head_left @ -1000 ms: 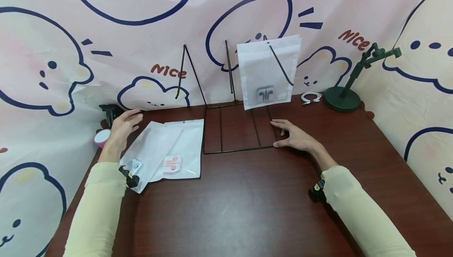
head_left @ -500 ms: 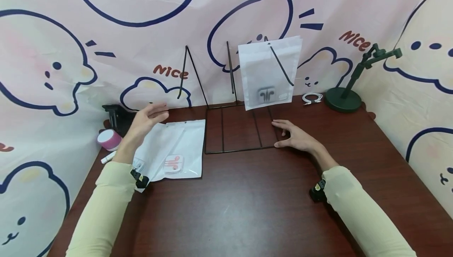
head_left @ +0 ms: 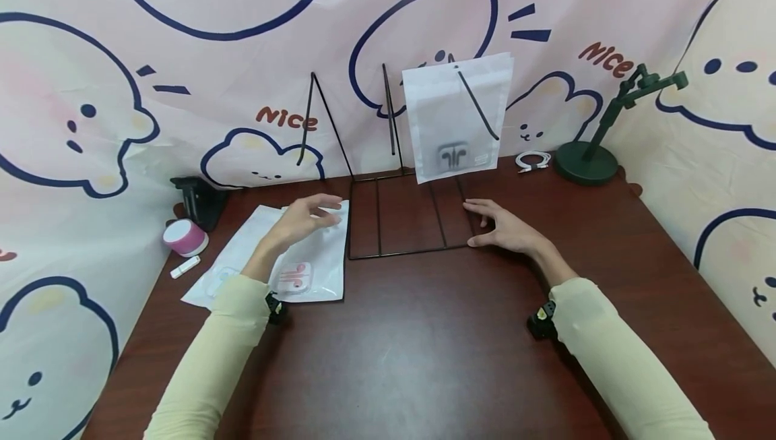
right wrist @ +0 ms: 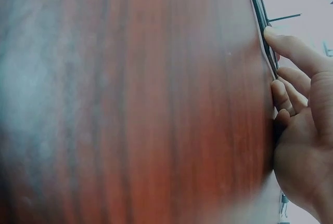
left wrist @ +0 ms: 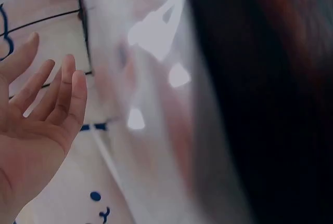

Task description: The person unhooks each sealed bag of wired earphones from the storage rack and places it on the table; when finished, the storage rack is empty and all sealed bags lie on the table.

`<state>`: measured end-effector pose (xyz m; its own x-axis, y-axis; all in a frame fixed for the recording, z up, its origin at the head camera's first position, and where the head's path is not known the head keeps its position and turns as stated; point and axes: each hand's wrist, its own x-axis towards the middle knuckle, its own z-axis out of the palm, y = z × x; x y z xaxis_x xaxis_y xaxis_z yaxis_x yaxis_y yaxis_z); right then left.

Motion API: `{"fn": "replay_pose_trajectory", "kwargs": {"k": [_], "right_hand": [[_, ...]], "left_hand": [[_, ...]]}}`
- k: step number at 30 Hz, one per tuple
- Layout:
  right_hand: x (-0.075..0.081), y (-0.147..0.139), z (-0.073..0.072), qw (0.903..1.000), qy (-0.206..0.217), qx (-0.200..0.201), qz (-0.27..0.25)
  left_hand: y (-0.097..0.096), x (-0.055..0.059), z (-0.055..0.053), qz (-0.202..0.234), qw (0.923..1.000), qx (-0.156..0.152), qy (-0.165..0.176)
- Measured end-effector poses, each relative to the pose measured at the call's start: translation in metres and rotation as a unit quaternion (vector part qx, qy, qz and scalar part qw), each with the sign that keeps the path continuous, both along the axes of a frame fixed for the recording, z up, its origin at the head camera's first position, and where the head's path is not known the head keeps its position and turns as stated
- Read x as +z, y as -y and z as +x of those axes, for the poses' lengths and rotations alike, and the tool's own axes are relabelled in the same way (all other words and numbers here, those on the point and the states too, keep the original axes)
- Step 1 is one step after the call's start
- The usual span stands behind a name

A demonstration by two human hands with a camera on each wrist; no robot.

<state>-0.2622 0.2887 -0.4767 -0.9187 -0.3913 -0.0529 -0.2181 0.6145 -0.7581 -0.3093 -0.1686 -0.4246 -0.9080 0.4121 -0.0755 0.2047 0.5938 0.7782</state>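
My left hand (head_left: 306, 219) hovers palm down over two white zip pouches, fingers loosely spread and nothing in them. The right pouch (head_left: 327, 271) has pink earphones in a case (head_left: 294, 277) showing through; the other pouch (head_left: 212, 281) is partly hidden by my sleeve. My right hand (head_left: 506, 228) rests at the right edge of a black wire display rack (head_left: 412, 252), its thumb at the front corner and fingertips on the side rod. From the rack's right hook hangs another white pouch (head_left: 457, 113) with dark earphones. The left and middle hooks (head_left: 312, 110) hold nothing.
A pink jar with a white lid (head_left: 184, 238), a small white stick-shaped thing (head_left: 184, 267) and a black stand (head_left: 203, 204) are at the left edge. At the back right stand a coiled white cable (head_left: 533, 160) and a green stand (head_left: 586, 162). A printed cloth rises behind the table.
My left hand has swept right, from beside the black stand to above the pouches, uncovering the jar and the small white thing. My right hand stays at the rack's edge.
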Motion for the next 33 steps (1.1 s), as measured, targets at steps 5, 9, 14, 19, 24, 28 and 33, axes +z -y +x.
{"fn": "replay_pose_trajectory", "kwargs": {"k": [5, 9, 14, 19, 24, 28, 33], "right_hand": [[0.001, 0.000, 0.000, 1.0000, 0.000, 0.000, 0.000], [0.002, 0.001, 0.000, 1.0000, -0.002, 0.000, -0.001], [0.002, 0.001, 0.001, 1.0000, -0.002, 0.000, 0.002], [0.003, 0.001, 0.001, 1.0000, 0.000, -0.001, 0.000], [0.003, 0.002, 0.000, 1.0000, -0.001, 0.003, 0.009], [0.005, 0.002, 0.000, 0.9999, -0.003, 0.002, 0.011], [0.006, 0.003, 0.002, 0.9996, -0.003, 0.015, 0.024]], "left_hand": [[-0.012, -0.013, -0.003, -0.031, 0.9994, -0.018, 0.001], [-0.018, -0.018, -0.003, -0.043, 0.9989, -0.017, 0.007], [-0.022, -0.020, -0.003, -0.051, 0.9985, -0.013, 0.014], [-0.023, -0.019, -0.003, -0.053, 0.9981, -0.019, 0.025], [-0.021, -0.019, -0.005, -0.066, 0.9970, -0.029, 0.026], [-0.023, -0.020, -0.009, -0.070, 0.9963, -0.043, 0.026], [-0.022, -0.020, -0.009, -0.083, 0.9948, -0.053, 0.025]]}}
